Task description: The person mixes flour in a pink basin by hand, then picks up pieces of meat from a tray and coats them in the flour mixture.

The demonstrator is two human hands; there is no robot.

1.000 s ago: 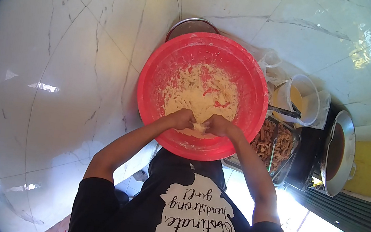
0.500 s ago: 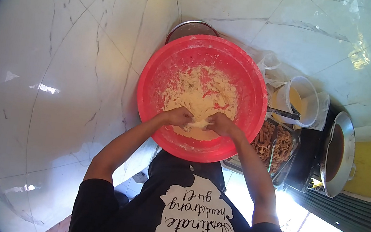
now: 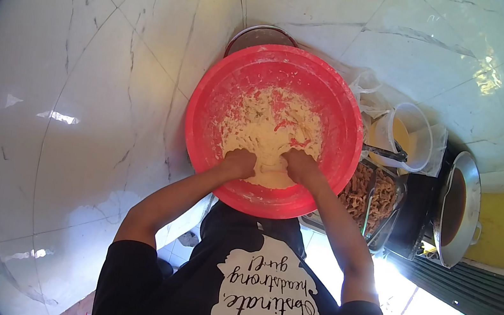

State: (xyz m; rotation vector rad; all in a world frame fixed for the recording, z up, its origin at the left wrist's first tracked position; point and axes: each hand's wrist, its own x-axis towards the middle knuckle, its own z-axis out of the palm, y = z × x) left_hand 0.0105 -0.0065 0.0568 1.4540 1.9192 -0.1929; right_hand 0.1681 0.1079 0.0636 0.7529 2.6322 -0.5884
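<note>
A big red basin (image 3: 210, 87) holds pale, crumbly dough (image 3: 268, 137), with loose flour and shreds stuck to its inner wall. The near part of the dough is smoother. My left hand (image 3: 240, 163) is at the dough's near left side, its fingers curled in and pressed on the dough. Across a small gap, my right hand (image 3: 301, 166) sits at the near right side with bent fingers dug into the dough. The fingertips of both hands are mostly hidden.
Right of the basin are a clear tub (image 3: 421, 139) with yellowish contents, a dark handle (image 3: 388, 154), a glass tray of brown strips (image 3: 380, 204) and a pan of brown liquid (image 3: 467, 210). A round rimmed object (image 3: 263, 35) stands behind the basin. Tiled walls (image 3: 115, 74) rise left and behind.
My hands have moved a little farther apart. The left one shifted left and slightly nearer me. The pale strip of dough between them now lies lower against the mass.
</note>
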